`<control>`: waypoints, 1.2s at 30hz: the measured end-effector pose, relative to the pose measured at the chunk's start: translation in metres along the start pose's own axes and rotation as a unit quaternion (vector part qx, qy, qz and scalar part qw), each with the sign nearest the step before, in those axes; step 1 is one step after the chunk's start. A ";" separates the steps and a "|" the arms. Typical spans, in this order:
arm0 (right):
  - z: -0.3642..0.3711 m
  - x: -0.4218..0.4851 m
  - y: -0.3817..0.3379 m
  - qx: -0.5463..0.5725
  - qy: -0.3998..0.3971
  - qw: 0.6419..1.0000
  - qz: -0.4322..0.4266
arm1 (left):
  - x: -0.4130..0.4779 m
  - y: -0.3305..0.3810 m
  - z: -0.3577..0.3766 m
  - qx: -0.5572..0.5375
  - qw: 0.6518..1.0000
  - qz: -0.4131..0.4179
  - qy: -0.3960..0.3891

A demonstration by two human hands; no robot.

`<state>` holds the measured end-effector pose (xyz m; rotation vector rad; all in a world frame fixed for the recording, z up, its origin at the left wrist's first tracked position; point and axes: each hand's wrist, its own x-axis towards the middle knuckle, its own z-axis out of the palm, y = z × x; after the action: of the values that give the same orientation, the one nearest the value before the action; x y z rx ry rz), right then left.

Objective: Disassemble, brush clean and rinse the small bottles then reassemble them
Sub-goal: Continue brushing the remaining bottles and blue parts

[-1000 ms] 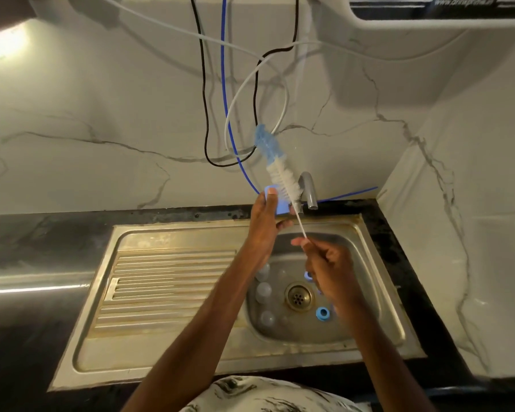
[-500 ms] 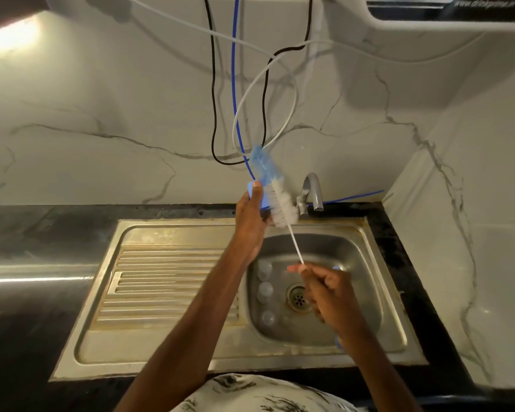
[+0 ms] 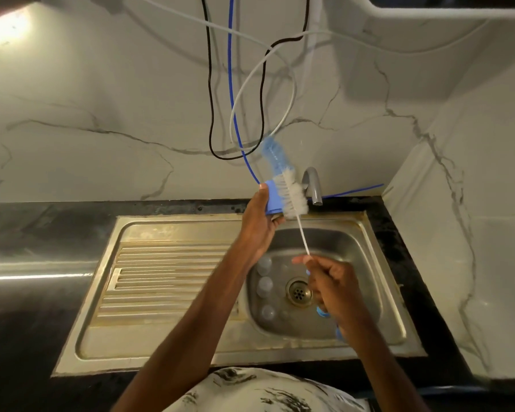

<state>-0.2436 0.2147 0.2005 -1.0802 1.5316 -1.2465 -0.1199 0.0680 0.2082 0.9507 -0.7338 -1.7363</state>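
While our left hand (image 3: 257,226) grips a blue part (image 3: 271,199) just beside the tap (image 3: 313,185), our right hand (image 3: 332,285) pinches the thin white stem of the brush (image 3: 292,194) over the basin. The white bristles touch the blue part, and the brush's blue tip tilts up toward the wall. Three clear bottles (image 3: 264,285) sit in a row in the sink (image 3: 167,337), left of the drain (image 3: 299,291). A blue ring (image 3: 322,313) shows beside our right hand.

Left hand (image 3: 259,224) high, fingers around a blue piece (image 3: 272,199); right hand (image 3: 335,285) lower, fingers pinching the brush handle (image 3: 303,237).
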 end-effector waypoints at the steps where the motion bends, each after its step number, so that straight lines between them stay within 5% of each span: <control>1: -0.001 0.008 -0.004 -0.010 0.008 1.000 -0.003 | -0.001 -0.003 0.003 0.013 1.000 0.000 -0.001; 36: 0.005 0.019 -0.004 -0.102 0.018 0.992 -0.066 | -0.010 0.000 0.006 0.072 0.997 -0.007 -0.005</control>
<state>-0.2432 0.1951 0.2019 -1.3148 1.6646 -1.2229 -0.1234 0.0774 0.2136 1.0472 -0.8705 -1.7183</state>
